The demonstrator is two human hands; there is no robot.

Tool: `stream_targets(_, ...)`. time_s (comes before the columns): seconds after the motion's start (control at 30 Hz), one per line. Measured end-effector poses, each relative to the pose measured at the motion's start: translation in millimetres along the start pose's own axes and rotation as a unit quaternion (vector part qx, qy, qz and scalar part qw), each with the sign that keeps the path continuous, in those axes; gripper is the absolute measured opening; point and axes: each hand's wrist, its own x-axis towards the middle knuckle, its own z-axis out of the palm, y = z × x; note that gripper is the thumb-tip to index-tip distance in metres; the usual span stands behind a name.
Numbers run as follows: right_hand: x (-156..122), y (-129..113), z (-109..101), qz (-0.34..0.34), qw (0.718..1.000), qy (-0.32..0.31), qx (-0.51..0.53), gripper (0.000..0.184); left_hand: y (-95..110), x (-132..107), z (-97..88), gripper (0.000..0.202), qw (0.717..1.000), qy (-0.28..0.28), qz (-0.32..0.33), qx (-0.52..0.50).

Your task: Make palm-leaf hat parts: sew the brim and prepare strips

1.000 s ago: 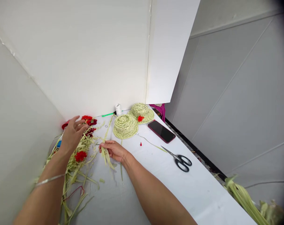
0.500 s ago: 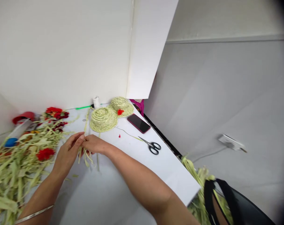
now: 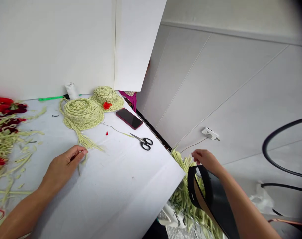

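My left hand [image 3: 70, 160] is closed in a pinch over the white table, with a thin pale-green husk strip [image 3: 79, 170] showing below the fingertips. Just beyond it, the loose braid end [image 3: 88, 142] of the nearer woven straw hat [image 3: 82, 113] fans out. A second small straw hat [image 3: 105, 96] with a red flower touches it behind. Past the table's right edge, my right hand [image 3: 206, 161] has its fingers curled above a hanging bundle of husk strips [image 3: 184, 189]. Whatever those fingers hold, if anything, I cannot make out.
Black-handled scissors [image 3: 146, 143] and a phone [image 3: 129, 118] lie toward the table's right edge. A white thread spool [image 3: 71, 90] stands by the wall. Loose husk [image 3: 3, 146] and red flowers [image 3: 1, 106] cover the left side. A black strapped object [image 3: 218, 196] stands beside the bundle.
My hands were together at the braid end; the right has moved away to the husk bundle beyond the table. The view has turned right, and the braid now lies in front of the hat.
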Motion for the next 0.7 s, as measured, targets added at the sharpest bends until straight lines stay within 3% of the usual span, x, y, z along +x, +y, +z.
stream_targets(0.07,-7.8,26.6,14.1,0.027,0.999,-0.026,-0.031,0.026,-0.9,-1.3,1.0,0.037,1.000,-0.005,-0.005,0.007)
stream_targets(0.17,-14.6,44.1,24.2,0.069,0.993,-0.020,-0.093,0.029,-3.0,-3.5,2.8,0.037,1.000,0.004,-0.012,0.011)
stream_targets(0.3,-16.8,46.5,21.8,0.112,0.979,0.003,-0.168,0.048,-5.0,-4.4,3.8,0.037,1.000,0.006,-0.014,0.013)
stream_targets(0.43,-34.8,35.8,36.5,0.099,0.972,-0.046,-0.207,0.073,-3.1,-5.0,2.4,0.037,1.000,-0.005,-0.016,0.015)
stream_targets(0.57,-62.2,25.6,55.6,0.071,0.965,-0.088,-0.235,0.062,-0.2,-6.6,1.2,0.037,1.000,0.000,-0.016,0.015)
stream_targets(0.7,-72.4,30.9,33.3,0.092,0.950,-0.070,-0.289,0.051,0.7,-8.2,0.4,0.038,1.000,0.007,-0.003,0.015)
